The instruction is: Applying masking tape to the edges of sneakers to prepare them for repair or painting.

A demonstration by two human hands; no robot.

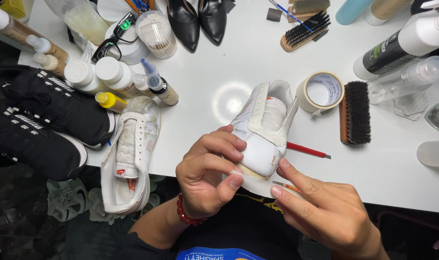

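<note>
Head view: both hands' fingers pinch masking tape [248,179] onto white shoe [262,130] overhanging table edge [402,192], brush [355,112] near.

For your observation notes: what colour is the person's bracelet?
Red beads, bracelet on left wrist; head view.

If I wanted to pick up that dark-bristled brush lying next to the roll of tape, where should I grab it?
Probably by the wooden back of the dark-bristled brush, coming from above with fingers across its narrow width. It lies on its side on the white table, so the brown wood edge faces the tape roll and the bristles face away. Its long, slim shape suits a grip at the middle.
</note>
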